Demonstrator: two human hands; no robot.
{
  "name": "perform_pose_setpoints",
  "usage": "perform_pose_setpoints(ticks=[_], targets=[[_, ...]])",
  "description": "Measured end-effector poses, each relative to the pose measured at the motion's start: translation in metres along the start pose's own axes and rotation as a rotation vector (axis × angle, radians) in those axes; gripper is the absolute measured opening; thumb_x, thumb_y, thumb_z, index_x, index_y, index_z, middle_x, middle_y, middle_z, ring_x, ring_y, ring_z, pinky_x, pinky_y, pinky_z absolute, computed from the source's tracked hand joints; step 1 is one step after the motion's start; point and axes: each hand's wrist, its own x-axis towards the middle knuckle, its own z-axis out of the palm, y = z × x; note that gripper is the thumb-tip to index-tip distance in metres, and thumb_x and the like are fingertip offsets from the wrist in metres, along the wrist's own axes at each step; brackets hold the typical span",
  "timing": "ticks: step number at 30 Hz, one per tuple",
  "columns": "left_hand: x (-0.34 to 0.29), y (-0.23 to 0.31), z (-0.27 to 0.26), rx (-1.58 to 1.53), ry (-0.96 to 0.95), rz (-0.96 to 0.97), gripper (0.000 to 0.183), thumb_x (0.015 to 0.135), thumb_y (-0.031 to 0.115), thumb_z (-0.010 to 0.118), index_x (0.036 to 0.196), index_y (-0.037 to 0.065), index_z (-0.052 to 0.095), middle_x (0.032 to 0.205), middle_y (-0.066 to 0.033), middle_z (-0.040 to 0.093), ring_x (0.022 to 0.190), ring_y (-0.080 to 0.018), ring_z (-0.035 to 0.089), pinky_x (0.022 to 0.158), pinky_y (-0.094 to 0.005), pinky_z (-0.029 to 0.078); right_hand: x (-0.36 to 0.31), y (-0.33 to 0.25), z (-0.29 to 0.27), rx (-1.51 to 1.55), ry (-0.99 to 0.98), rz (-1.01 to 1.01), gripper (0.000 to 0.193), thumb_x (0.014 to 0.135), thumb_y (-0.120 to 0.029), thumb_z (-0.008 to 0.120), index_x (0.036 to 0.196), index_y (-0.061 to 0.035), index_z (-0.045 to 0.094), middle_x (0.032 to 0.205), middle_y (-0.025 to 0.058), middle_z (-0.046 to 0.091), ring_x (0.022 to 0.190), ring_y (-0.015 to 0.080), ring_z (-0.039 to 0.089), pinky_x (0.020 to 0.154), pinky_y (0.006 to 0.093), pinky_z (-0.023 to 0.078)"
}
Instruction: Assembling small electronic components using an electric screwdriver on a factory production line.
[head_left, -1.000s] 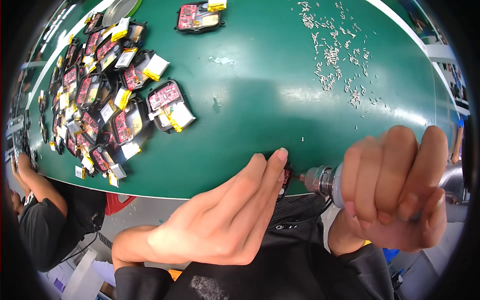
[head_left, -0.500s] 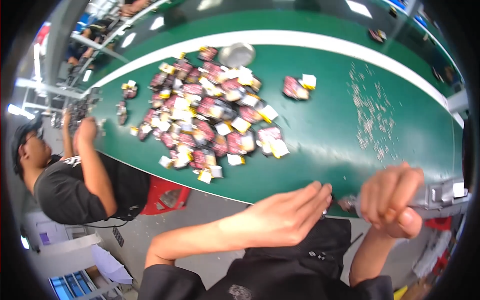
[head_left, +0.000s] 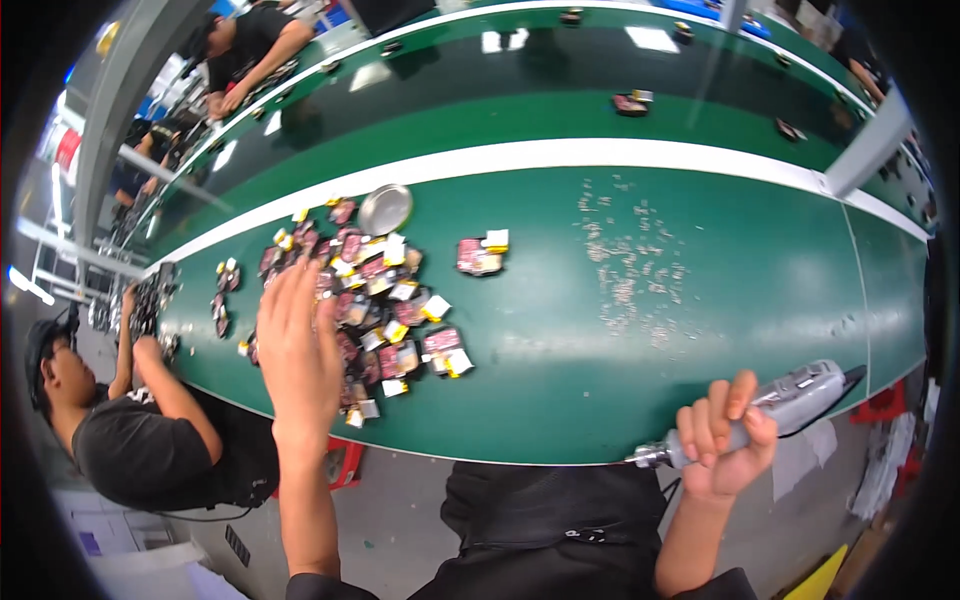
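Observation:
My left hand (head_left: pixel 302 350) reaches over the near-left part of a pile of small parts (head_left: pixel 375 310), its fingers stretched out. These parts have dark housings, reddish-pink faces and white and yellow tabs; the hand hides some of them, and whether it touches any I cannot tell. At the table's near edge my right hand (head_left: pixel 722 435) is wrapped round a grey electric screwdriver (head_left: pixel 800 390). The tool lies sideways, its metal tip pointing left and its cable end to the right. One similar part (head_left: pixel 482 254) sits alone to the right of the pile.
Many tiny light pieces (head_left: pixel 630 270) are scattered over the green table (head_left: pixel 540 370). A round metal dish (head_left: pixel 386 210) stands behind the pile. Beyond a white rail (head_left: pixel 560 155) runs a dark belt carrying a few parts. A co-worker (head_left: pixel 140 440) sits at the left.
My left hand has moved from the near edge, beside my right hand, left and forward to the pile. The view has shifted, and the screwdriver in my right hand shows more clearly.

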Motion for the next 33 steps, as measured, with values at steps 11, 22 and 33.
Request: perform_pose_setpoints(ticks=[11, 22, 33], targets=[[0.046, 0.197, 0.074, -0.412, -0.352, 0.322, 0.082, 0.093, 0.038, 0.059, 0.146, -0.011, 0.022, 0.153, -0.0290, 0.023, 0.144, -0.0423, 0.022, 0.117, -0.0510, 0.020, -0.011, -0.006, -0.012, 0.129, 0.028, 0.019, 0.013, 0.088, -0.017, 0.049, 0.085, -0.0048, 0.048, 0.060, 0.0041, 0.042, 0.044, 0.0144, 0.041, 0.052, 0.0320, 0.039], [0.044, 0.165, 0.072, -0.346, -0.408, 0.230, 0.087, 0.091, 0.038, 0.060, 0.150, -0.008, 0.015, 0.157, -0.0275, 0.015, 0.147, -0.0401, 0.016, 0.119, -0.0480, 0.016, -0.011, -0.009, -0.020, 0.241, -0.032, 0.077, 0.012, 0.088, -0.015, 0.050, 0.089, -0.0024, 0.051, 0.062, 0.0058, 0.043, 0.048, 0.0170, 0.044, 0.055, 0.0334, 0.042], [0.048, 0.157, 0.078, -0.241, -0.425, 0.220, 0.079, 0.096, 0.035, 0.054, 0.152, -0.004, 0.014, 0.158, -0.0232, 0.016, 0.148, -0.0369, 0.016, 0.120, -0.0464, 0.013, -0.010, -0.009, -0.018, 0.249, -0.045, 0.078, 0.013, 0.089, -0.015, 0.050, 0.088, -0.0023, 0.051, 0.062, 0.0052, 0.044, 0.047, 0.0163, 0.043, 0.053, 0.0336, 0.041]])
